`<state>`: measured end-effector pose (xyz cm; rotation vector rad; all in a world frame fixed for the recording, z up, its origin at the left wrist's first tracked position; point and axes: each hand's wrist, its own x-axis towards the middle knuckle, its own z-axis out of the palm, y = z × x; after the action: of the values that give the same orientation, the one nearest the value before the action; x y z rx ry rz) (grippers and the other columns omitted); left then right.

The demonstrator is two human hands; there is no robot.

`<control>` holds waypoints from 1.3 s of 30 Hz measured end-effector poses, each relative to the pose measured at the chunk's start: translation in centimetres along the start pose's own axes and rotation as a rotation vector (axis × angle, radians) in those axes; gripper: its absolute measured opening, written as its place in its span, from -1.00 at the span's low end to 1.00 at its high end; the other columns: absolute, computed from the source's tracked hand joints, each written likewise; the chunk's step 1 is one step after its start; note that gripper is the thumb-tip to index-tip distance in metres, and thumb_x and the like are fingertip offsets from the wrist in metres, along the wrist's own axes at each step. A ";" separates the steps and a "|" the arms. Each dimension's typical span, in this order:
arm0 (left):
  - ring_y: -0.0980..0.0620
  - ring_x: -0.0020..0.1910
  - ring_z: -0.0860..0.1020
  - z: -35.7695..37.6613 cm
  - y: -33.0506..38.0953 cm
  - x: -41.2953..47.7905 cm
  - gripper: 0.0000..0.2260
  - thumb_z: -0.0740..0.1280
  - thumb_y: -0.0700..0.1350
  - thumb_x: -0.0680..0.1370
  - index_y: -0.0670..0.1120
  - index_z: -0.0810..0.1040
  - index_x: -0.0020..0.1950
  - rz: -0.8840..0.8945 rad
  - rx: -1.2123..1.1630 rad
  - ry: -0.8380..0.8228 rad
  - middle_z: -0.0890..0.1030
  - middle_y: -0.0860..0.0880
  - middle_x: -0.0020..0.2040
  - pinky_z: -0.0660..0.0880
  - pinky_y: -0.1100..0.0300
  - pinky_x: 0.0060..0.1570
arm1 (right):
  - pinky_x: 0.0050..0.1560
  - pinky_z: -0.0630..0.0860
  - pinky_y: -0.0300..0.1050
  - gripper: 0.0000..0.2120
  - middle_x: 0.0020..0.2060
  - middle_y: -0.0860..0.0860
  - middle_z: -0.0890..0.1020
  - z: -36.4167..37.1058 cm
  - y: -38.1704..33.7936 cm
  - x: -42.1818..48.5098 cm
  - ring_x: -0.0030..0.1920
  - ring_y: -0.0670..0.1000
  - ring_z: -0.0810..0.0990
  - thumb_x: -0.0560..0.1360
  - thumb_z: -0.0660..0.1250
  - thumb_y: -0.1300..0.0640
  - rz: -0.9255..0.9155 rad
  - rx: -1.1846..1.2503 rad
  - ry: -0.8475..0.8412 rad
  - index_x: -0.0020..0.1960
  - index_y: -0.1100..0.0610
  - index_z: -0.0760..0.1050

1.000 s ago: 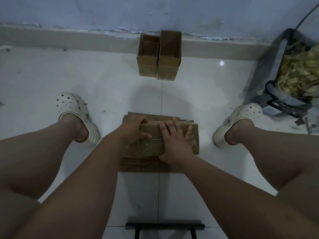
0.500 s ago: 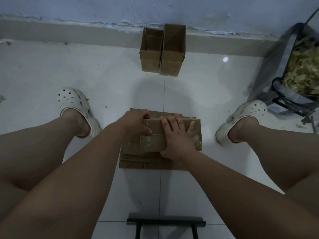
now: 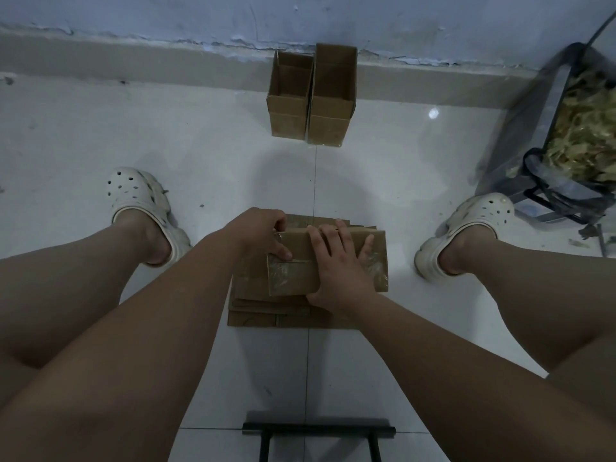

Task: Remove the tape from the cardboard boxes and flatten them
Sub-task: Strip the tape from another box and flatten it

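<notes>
The cardboard box point(image 3: 296, 278) looks light and stiff, its tape point(image 3: 281, 274) slick, so I'd hold bare cardboard at the edges. It lies on the flattened stack point(image 3: 256, 311), near centre: the right hand point(image 3: 336, 261) presses flat on it, fingers straight; the left hand point(image 3: 261, 233) curls round its far-left corner, perhaps pinching tape.

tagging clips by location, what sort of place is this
Likely a bare indoor corner used for sorting packaging: tiled floor, painted wall, boxes by it, bag of scraps.
</notes>
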<state>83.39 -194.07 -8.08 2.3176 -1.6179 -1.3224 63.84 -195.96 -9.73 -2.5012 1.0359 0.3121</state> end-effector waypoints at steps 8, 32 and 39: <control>0.00 -0.11 0.48 -0.7 0.6 0.2 -0.60 0.55 0.06 0.30 -0.08 0.48 -0.04 0.005 0.107 -0.072 0.57 -0.03 -0.06 0.30 0.29 -0.31 | 0.33 -0.36 0.46 0.08 0.45 -0.02 -0.03 0.3 0.1 0.0 0.52 0.08 -0.29 0.30 0.48 -0.14 -0.017 -0.003 -0.008 0.56 0.00 -0.16; 0.00 -0.11 0.49 0.1 0.0 -0.7 -0.59 0.55 0.02 0.32 -0.08 0.47 0.02 -0.012 0.018 -0.023 0.55 -0.02 -0.02 0.42 0.20 -0.20 | 0.31 -0.37 0.46 0.08 0.44 -0.02 -0.06 0.5 -0.2 -0.5 0.50 0.09 -0.31 0.33 0.49 -0.14 -0.008 -0.017 -0.006 0.54 -0.02 -0.20; 0.07 -0.19 0.60 -1.7 -0.8 -0.4 -0.82 0.25 -0.07 0.60 -0.14 0.59 -0.02 -0.121 -0.402 -0.169 0.62 -0.07 -0.12 0.52 0.31 -0.30 | 0.32 -0.36 0.47 0.09 0.43 0.00 -0.06 1.0 -0.4 -1.0 0.48 0.09 -0.31 0.31 0.50 -0.14 -0.011 -0.044 0.017 0.50 -0.03 -0.23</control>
<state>85.03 -194.09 -7.07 2.1335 -1.1212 -1.7222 63.33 -194.62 -10.13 -2.5518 1.0319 0.3147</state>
